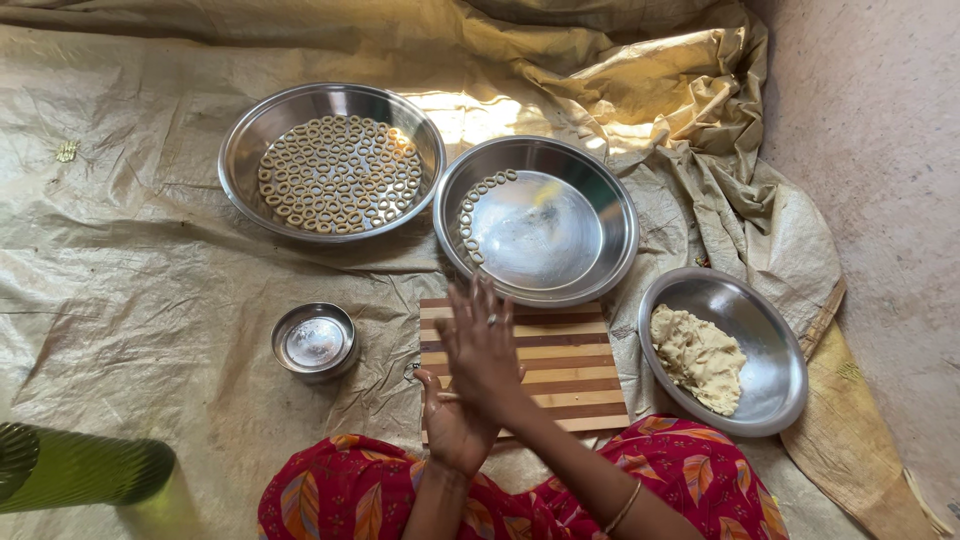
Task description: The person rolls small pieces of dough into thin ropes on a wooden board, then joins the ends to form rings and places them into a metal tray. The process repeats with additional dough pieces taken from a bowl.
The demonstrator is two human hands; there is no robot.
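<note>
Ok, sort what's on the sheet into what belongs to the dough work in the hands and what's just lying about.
In use:
- left hand and right hand, pressed palm to palm above the striped board
- dough bowl
- full ring plate
- part-filled ring plate
- small steel bowl, probably

Lying about:
- green bottle
- crumpled sheet, only a cover

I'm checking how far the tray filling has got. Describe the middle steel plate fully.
The middle steel plate is round, shiny and shallow with a raised rim. It sits flat on the tan sheet, beyond the striped wooden board. A curved row of small dough rings lines its left inner edge; elsewhere it is bare.
</note>
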